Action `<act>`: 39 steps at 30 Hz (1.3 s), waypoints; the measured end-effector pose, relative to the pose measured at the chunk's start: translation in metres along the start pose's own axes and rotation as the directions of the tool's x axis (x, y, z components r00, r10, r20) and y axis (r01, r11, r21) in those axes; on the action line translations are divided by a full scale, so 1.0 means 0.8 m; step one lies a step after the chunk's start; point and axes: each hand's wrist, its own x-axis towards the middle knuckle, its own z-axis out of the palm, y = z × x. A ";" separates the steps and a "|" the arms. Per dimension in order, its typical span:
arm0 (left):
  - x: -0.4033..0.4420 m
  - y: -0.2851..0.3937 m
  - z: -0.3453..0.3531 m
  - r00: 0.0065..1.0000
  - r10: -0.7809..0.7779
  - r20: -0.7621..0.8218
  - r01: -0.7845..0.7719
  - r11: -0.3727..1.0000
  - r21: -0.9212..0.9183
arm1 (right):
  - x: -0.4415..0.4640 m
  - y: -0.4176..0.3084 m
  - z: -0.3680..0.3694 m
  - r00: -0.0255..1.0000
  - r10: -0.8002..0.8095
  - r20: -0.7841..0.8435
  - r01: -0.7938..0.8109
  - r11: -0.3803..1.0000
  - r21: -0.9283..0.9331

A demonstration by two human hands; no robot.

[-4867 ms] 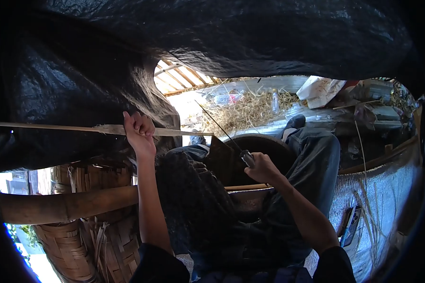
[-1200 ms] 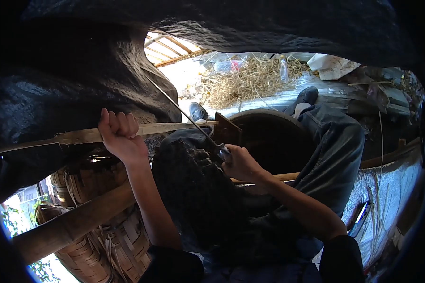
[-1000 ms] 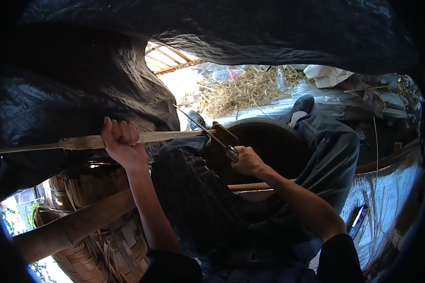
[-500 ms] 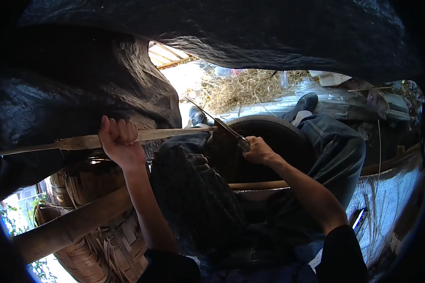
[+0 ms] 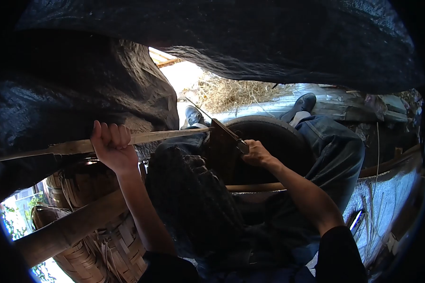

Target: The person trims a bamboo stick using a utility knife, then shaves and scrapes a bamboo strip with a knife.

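Note:
My left hand [image 5: 112, 145] is closed around a long, pale bamboo strip [image 5: 163, 136], which runs almost level across the view and tapers towards the left. My right hand [image 5: 256, 153] grips the handle of a long knife [image 5: 228, 130], its narrow blade slanting up and away to the left. The strip's right end meets the blade, or lies just beside it; I cannot tell whether they touch. Below the blade, between my knees, is a dark round tub or tyre-like ring [image 5: 269, 123], its inside in deep shadow.
Dark plastic sheeting [image 5: 250, 37] hangs low overhead and at the left. Woven bamboo baskets [image 5: 123, 243] and a thick bamboo pole [image 5: 73, 231] are at lower left. Dry straw [image 5: 231, 92] lies beyond my feet. Another bamboo pole [image 5: 257, 187] crosses near my lap.
My left hand has shifted slightly left with the bamboo strip. The knife and my right hand stay nearly in place, and the whole view has tilted a little.

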 end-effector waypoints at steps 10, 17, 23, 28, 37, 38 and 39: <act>0.004 -0.001 -0.003 0.998 0.012 -0.056 -0.011 1.000 0.025 | -0.004 -0.010 0.020 0.980 -0.191 -0.049 0.196 0.975 0.104; 0.005 -0.003 0.002 0.998 0.001 -0.068 0.001 1.000 0.024 | -0.004 -0.009 -0.001 0.979 -0.192 -0.068 0.195 0.980 0.034; 0.003 -0.002 0.001 0.998 -0.010 -0.060 0.010 1.000 0.001 | -0.002 0.004 0.022 0.988 -0.152 -0.013 0.153 0.983 0.100; 0.005 -0.003 0.008 0.994 0.033 -0.107 -0.025 0.997 0.079 | -0.021 -0.024 -0.004 0.992 -0.119 -0.032 0.119 0.993 -0.027; -0.002 -0.011 0.019 0.982 0.144 -0.122 -0.161 0.977 -0.138 | -0.097 -0.089 -0.030 0.936 -0.303 -0.177 0.258 0.936 -0.239; -0.005 -0.011 0.024 0.967 0.161 -0.196 -0.169 0.985 -0.029 | -0.109 -0.091 -0.030 0.935 -0.305 -0.180 0.259 0.935 -0.243; -0.008 -0.012 0.016 0.979 0.172 -0.111 -0.177 0.983 -0.040 | -0.121 -0.096 -0.031 0.927 -0.314 -0.205 0.255 0.929 -0.270</act>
